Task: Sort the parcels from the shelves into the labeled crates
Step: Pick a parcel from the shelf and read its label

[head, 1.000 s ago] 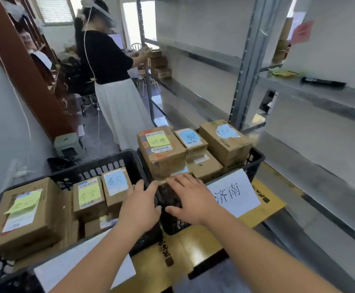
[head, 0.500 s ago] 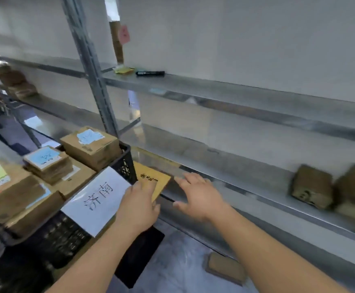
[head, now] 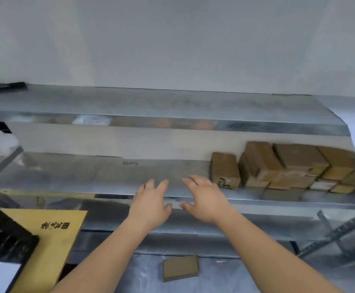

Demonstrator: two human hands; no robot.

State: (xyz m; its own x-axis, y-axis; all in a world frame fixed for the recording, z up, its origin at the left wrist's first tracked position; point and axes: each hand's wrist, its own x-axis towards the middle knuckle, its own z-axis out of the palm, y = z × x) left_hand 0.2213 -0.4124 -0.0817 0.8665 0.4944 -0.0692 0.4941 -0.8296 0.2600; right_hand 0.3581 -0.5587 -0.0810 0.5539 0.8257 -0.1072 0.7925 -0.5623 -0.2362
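A pile of brown cardboard parcels (head: 299, 166) lies on the right part of the middle metal shelf (head: 113, 176). The leftmost parcel (head: 225, 170) stands a little apart from the pile. My left hand (head: 151, 204) and my right hand (head: 204, 199) hover side by side over the shelf's front edge, fingers spread, holding nothing. My right hand's fingertips are just left of the leftmost parcel, not touching it. A corner of a black crate (head: 5, 240) shows at the lower left, its contents out of view.
A yellow flattened carton (head: 52, 240) lies under the crate corner. One small brown parcel (head: 180, 267) sits on the lowest level below the shelf. A dark marker (head: 5, 86) rests at the left end of the upper shelf (head: 172, 106). A diagonal metal brace (head: 337, 231) runs at right.
My view has swung right, away from the filled crates and the other person, onto the shelves. Both hands left the crate rim and now reach towards the parcels on the middle shelf.
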